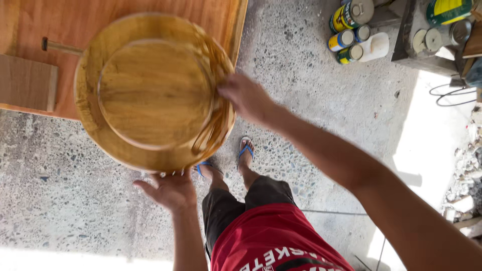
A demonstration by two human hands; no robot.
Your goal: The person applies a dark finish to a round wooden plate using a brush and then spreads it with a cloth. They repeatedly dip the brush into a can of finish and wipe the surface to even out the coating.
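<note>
We have a single view, from a camera worn on the person's head, looking almost straight down the body. It sits close over the work: the round wooden tray [153, 93] fills the upper left, with the left hand [170, 190] and right hand [246, 98] at its rim. The orange-brown tabletop [125, 15] runs off the top edge, and the speckled concrete floor [311, 75] lies far below. With only one camera, no other view shares this scene.

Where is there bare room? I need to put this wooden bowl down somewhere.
Bare concrete floor lies left of the left hand, below the board. More lies between bowl and cans. The board itself is crowded.
</note>
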